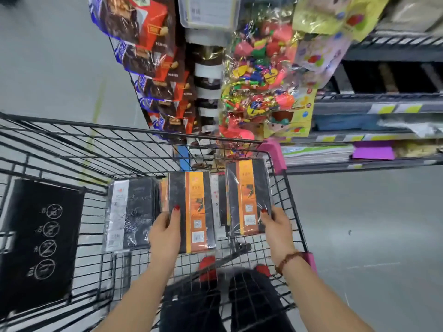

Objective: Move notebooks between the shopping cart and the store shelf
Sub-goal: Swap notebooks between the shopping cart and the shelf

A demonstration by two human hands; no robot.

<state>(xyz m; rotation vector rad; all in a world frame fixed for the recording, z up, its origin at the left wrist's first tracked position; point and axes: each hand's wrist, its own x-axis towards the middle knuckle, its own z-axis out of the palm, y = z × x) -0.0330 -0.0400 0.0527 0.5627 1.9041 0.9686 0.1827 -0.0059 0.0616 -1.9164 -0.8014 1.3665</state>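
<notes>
**cartlurker:** what's the head cam giving you; where are the notebooks sitting?

**remote_op:** I'm looking straight down into the shopping cart [134,130] from my end; both hands are reaching into the basket. The left hand [165,232] is gripping an orange-banded black notebook [191,209] by its near left edge, thumb lying on the cover; that one is sitting about mid-basket. The right hand [279,227] is clamping a second matching notebook [247,197] at its near right corner, thumb on top; it's sitting close against the cart's right wall, up toward the far right corner with the pink bumper [273,152].

**cartlurker:** lifted, or lying on the wire?

**remote_op:** honestly I can't tell; the blur isn't helping. A grey-and-black wrapped pack [130,212] is lying just left of the left-hand one; whether they're touching, no idea. More packs [221,200] are peeking out between the two held ones; a black flap with crossed-out icons [40,240] is lying at the cart's left end. The store shelf [359,161] is running along beyond the cart's right wall, with stacks of paper goods lying on it; candy bags [259,75] are hanging past the far rim.
</notes>
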